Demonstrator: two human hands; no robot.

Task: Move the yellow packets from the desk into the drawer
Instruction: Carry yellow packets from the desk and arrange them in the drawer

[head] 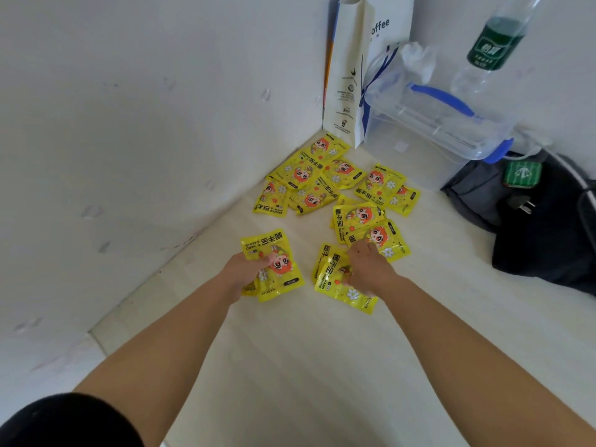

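Left hand [246, 269] and right hand [367, 267] each grip several packets [279, 264]; more lie scattered on the worktop [322, 366] at twelve o'clock; they look light, slick and floppy, probably best pinched by their flat edges.

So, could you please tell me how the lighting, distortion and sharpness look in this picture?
Head view: the light is soft and even, with only faint shadows round the left hand and right hand. Head view: wide-angle distortion tilts the water bottle and paper bag near the top. Head view: print on the yellow packets reads sharply mid-frame, with no strong glare.
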